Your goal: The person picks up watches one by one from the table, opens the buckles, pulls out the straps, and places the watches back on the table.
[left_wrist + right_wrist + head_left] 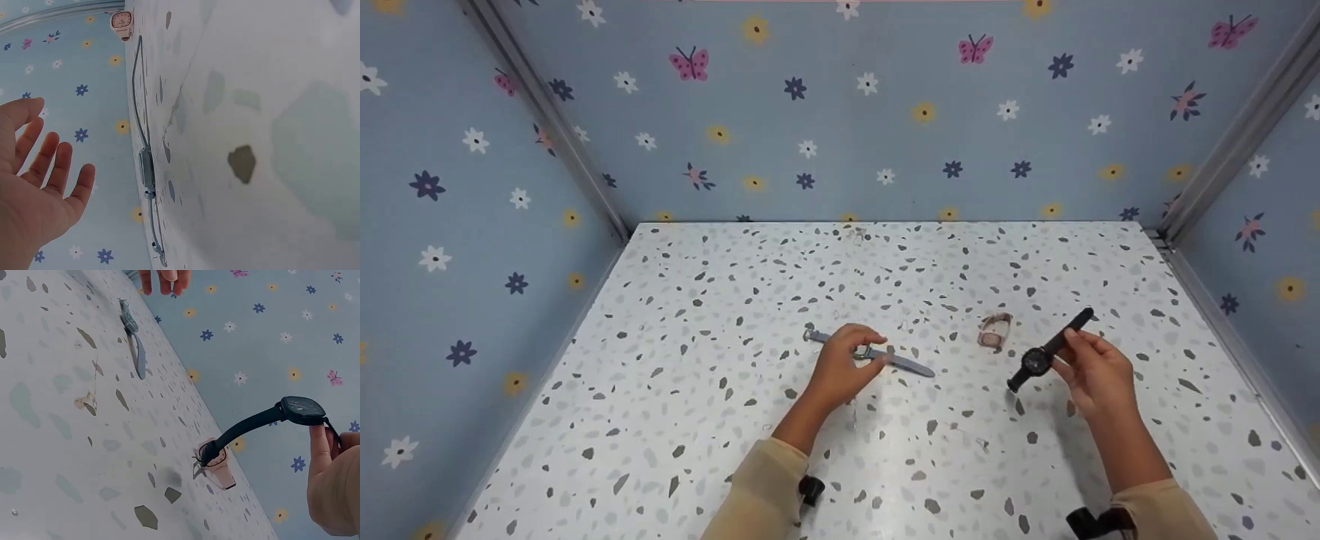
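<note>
In the head view my right hand [1099,375] pinches a black wristwatch [1036,361] by one strap, holding it above the table. Its round dark dial and dangling buckle strap show in the right wrist view, where the watch [302,409] partly covers a pink one. My left hand [844,364] hovers over a grey-blue wristwatch [911,365] lying stretched out on the table. In the left wrist view the left hand [42,191] has loosely spread fingers, apart from the grey-blue watch [147,169]. Between the hands a pink wristwatch [994,334] rests on the table.
The white speckled table [720,300] ends at a blue flowered back wall [855,150]. Similar side panels with metal posts [551,112] stand left and right. Faint transparent bits [982,442] lie on the tabletop.
</note>
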